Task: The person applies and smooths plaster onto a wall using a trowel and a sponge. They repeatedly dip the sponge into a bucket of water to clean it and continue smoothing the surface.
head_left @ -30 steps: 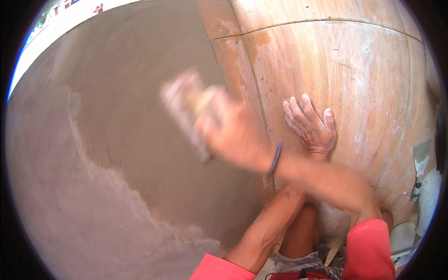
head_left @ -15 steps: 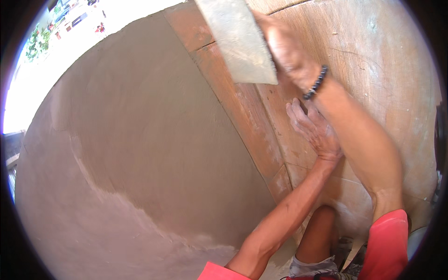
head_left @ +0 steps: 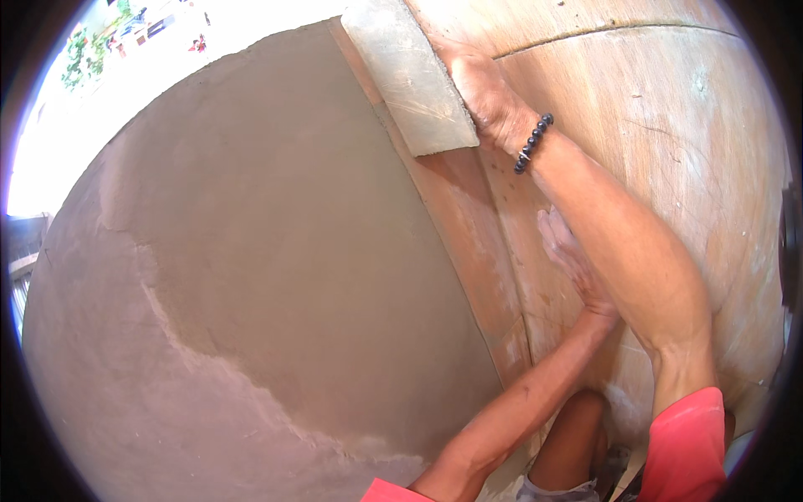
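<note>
My right hand [head_left: 489,100], with a dark bead bracelet at the wrist, grips a flat grey steel trowel [head_left: 406,79], mostly behind its blade, at the top centre. The blade lies along the border where wet grey-brown plaster [head_left: 301,209] meets an orange-brown tiled strip [head_left: 464,217]. My left hand [head_left: 570,255] rests with fingers outstretched on the wood-look tiles [head_left: 652,117], below the trowel; my right forearm crosses over it and hides part of it.
The plastered surface fills the left half, with a paler, rougher band [head_left: 150,368] toward the lower left. Beyond its upper edge is a bright outdoor area with plants [head_left: 84,58]. My bent leg [head_left: 573,435] is at the bottom right, on the tiles.
Since a second ago, my right hand has carried the trowel up from the middle to the top edge, then slightly left and down. My left hand stays on the tiles, now more covered.
</note>
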Demonstrator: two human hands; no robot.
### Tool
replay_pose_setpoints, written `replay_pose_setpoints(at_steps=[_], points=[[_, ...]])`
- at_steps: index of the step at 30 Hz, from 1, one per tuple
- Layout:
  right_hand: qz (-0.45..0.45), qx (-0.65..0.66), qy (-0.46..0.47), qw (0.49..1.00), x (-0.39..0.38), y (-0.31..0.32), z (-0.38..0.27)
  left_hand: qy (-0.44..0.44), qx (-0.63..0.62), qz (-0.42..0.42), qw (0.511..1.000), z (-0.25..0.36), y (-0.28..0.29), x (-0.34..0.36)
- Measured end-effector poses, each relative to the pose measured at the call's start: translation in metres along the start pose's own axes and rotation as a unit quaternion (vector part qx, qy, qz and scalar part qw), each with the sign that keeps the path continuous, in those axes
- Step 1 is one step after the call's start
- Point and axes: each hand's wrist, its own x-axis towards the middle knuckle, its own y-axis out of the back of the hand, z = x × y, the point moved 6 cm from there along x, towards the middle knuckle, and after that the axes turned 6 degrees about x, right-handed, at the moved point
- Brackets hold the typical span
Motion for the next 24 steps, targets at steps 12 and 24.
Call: replay_pose_setpoints(at_steps=[12,24], points=[[-0.021,-0.064,-0.009,0.998,0.005,-0.012,-0.007,0.05,-0.055,0.013,0.997,0.014,0.014,0.006],[-0.052,-0.245,0.093,0.964,-0.002,-0.006,-0.013,0.014,-0.019,0.014,1.0,0.002,-0.002,-0.006]])
